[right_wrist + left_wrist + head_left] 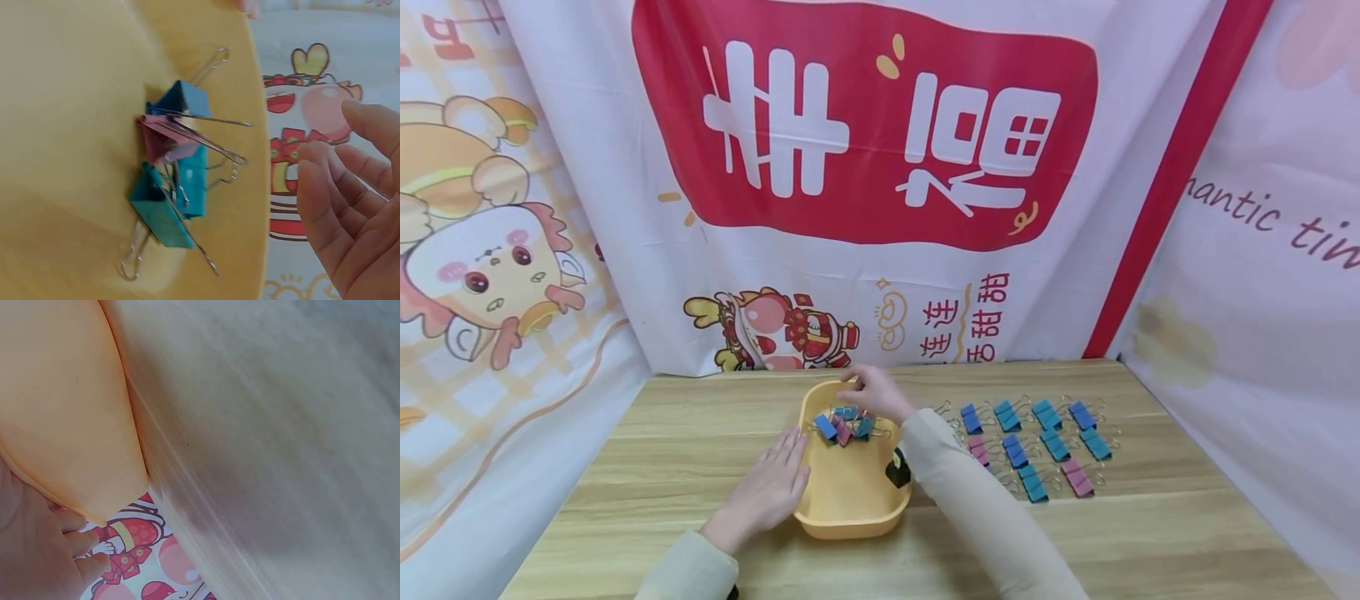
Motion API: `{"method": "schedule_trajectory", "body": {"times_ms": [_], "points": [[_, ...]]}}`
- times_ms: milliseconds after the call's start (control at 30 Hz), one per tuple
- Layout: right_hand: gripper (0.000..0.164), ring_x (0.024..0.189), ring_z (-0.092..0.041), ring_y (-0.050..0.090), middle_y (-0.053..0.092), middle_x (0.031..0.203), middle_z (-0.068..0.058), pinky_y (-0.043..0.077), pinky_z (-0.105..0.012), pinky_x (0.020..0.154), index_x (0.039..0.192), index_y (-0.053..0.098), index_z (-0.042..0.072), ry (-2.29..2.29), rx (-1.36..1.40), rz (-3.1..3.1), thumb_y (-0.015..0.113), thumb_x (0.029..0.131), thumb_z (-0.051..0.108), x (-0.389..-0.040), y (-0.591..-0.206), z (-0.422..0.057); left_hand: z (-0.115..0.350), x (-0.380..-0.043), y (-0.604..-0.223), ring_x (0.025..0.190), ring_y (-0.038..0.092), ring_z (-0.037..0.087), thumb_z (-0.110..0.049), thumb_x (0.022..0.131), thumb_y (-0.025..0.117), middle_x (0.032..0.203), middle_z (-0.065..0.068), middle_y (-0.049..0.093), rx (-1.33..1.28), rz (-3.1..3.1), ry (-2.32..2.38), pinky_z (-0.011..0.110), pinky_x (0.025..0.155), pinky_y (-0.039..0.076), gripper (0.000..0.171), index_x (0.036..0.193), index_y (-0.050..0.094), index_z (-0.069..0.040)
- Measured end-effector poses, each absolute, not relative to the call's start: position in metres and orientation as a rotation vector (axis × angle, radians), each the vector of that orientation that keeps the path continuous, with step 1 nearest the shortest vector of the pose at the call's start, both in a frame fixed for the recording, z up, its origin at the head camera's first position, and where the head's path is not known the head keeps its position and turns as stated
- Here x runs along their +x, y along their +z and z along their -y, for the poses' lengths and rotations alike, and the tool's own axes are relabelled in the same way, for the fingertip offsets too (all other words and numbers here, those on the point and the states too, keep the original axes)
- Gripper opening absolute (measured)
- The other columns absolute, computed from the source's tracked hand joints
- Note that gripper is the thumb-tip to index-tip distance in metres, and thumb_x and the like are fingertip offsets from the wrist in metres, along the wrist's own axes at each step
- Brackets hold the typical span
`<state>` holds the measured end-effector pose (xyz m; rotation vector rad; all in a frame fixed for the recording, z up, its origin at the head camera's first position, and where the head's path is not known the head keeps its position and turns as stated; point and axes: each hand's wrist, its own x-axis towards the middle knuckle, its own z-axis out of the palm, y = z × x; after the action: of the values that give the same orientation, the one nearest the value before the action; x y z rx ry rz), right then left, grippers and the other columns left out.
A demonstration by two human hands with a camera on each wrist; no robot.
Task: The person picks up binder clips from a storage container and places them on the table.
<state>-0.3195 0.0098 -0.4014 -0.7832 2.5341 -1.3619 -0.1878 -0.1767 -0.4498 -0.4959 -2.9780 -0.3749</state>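
Observation:
A yellow plastic tray (850,500) lies on the table in the head view. In its far part sits a small heap of binder clips, among them a blue clip (187,100), a pink clip (165,140) and a teal clip (162,212). My left hand (771,479) rests against the tray's left side, its fingers fairly straight along the rim. Over the far rim is my right hand (877,392), holding nothing. The right wrist view shows that hand's fingers loosely bent and apart from the clips.
Right of the tray, several blue, teal and pink binder clips (1017,451) lie in rows on the wooden table (700,425); the right forearm partly covers them. A small black device (897,468) sits by the right sleeve. Printed cloth (865,258) hangs behind and at both sides.

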Motion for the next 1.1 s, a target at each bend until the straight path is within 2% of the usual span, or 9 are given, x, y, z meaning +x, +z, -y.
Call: {"method": "schedule_trajectory", "body": {"times_ms": [133,233,367,600,700,867,967,1100], "points": [[0.033,0.065,-0.037,0.061,0.062,0.082,-0.019,0.054,-0.044,0.059,0.113,0.057,-0.002,-1.318,-0.784,-2.525,0.066,0.086,0.015,-0.323,-0.413,-0.001,0.177,-0.187,-0.451,0.134,0.016,0.037,-0.026,0.100,0.031,0.147,0.023,0.017,-0.497,2.991,-0.384,0.047,0.108,0.017,0.053,0.140,0.026,0.008],[0.030,0.066,-0.037,0.062,0.063,0.085,-0.020,0.054,-0.044,0.060,0.111,0.057,-0.001,-1.260,-0.774,-2.509,0.066,0.086,0.013,-0.324,-0.419,0.004,0.177,-0.188,-0.452,0.134,0.016,0.037,-0.026,0.100,0.031,0.147,0.023,0.017,-0.496,2.995,-0.388,0.047,0.108,0.017,0.053,0.140,0.025,0.008],[0.032,0.065,-0.035,0.063,0.065,0.079,-0.017,0.054,-0.045,0.061,0.116,0.056,-0.001,-1.189,-0.729,-2.476,0.064,0.087,0.010,-0.323,-0.420,0.010,0.177,-0.189,-0.452,0.134,0.017,0.037,-0.025,0.100,0.031,0.147,0.023,0.018,-0.494,2.984,-0.368,0.047,0.108,0.018,0.053,0.140,0.026,0.009],[0.040,0.063,-0.038,0.064,0.064,0.067,-0.022,0.055,-0.045,0.060,0.126,0.051,-0.004,-1.130,-0.673,-2.452,0.059,0.087,0.003,-0.315,-0.421,0.020,0.177,-0.190,-0.451,0.134,0.018,0.037,-0.023,0.100,0.033,0.146,0.025,0.020,-0.501,2.965,-0.361,0.048,0.107,0.019,0.052,0.139,0.028,0.010],[0.032,0.060,-0.036,0.064,0.064,0.066,-0.021,0.055,-0.044,0.059,0.118,0.055,-0.006,-1.135,-0.640,-2.478,0.058,0.087,0.001,-0.315,-0.424,0.022,0.177,-0.189,-0.451,0.134,0.018,0.037,-0.023,0.100,0.033,0.146,0.025,0.021,-0.501,2.961,-0.364,0.048,0.107,0.019,0.052,0.139,0.028,0.010],[0.004,0.059,-0.032,0.064,0.065,0.066,-0.019,0.055,-0.041,0.057,0.088,0.058,-0.003,-1.152,-0.602,-2.503,0.058,0.087,0.001,-0.316,-0.430,0.023,0.177,-0.189,-0.450,0.134,0.018,0.037,-0.024,0.100,0.033,0.146,0.025,0.021,-0.499,2.960,-0.366,0.048,0.107,0.019,0.052,0.139,0.028,0.010],[0.008,0.059,-0.031,0.065,0.065,0.066,-0.019,0.055,-0.038,0.055,0.079,0.057,0.000,-1.168,-0.579,-2.496,0.058,0.087,0.000,-0.315,-0.432,0.023,0.177,-0.189,-0.449,0.134,0.018,0.037,-0.024,0.100,0.032,0.146,0.025,0.020,-0.500,2.963,-0.365,0.047,0.108,0.018,0.052,0.139,0.028,0.010],[0.008,0.054,-0.026,0.064,0.064,0.064,-0.016,0.055,-0.033,0.050,0.079,0.057,0.000,-1.203,-0.546,-2.494,0.060,0.086,0.000,-0.314,-0.434,0.022,0.177,-0.188,-0.449,0.134,0.018,0.037,-0.024,0.100,0.032,0.147,0.024,0.019,-0.500,2.965,-0.375,0.047,0.108,0.018,0.052,0.139,0.027,0.010]]}}
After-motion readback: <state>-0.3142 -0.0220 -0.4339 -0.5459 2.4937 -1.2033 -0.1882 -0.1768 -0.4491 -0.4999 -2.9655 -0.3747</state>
